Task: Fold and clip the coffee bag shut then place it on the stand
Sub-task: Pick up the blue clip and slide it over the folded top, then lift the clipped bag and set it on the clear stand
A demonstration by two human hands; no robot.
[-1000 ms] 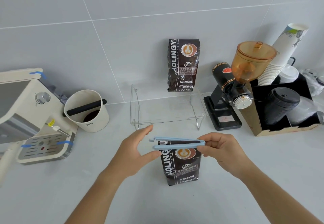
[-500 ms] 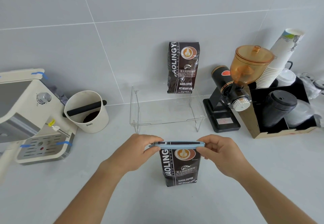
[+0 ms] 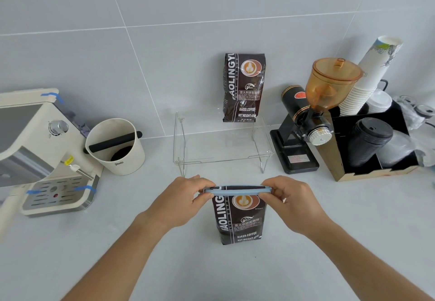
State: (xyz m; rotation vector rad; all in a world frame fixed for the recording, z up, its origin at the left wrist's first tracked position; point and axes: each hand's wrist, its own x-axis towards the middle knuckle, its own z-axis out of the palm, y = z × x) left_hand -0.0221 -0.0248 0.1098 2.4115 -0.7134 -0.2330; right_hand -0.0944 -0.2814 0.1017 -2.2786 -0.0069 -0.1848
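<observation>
A dark brown coffee bag [image 3: 239,220] stands upright on the white counter in front of me. A light blue clip [image 3: 236,190] lies closed across its folded top. My left hand [image 3: 181,203] pinches the clip's left end and my right hand [image 3: 293,203] pinches its right end. Behind the bag stands a clear acrylic stand [image 3: 221,157]. A second, identical coffee bag [image 3: 243,87] rests upright on the stand's back right part, against the wall.
A cream espresso machine [image 3: 40,152] and a white knock box [image 3: 116,146] stand at the left. A black grinder with an amber hopper [image 3: 313,117] and a box of cups and lids [image 3: 374,145] sit at the right. Grey tiled wall behind.
The blue clip was open at its left end one second ago; my left hand came in and pressed it closed on the bag's top. My right hand stayed at the right end.
</observation>
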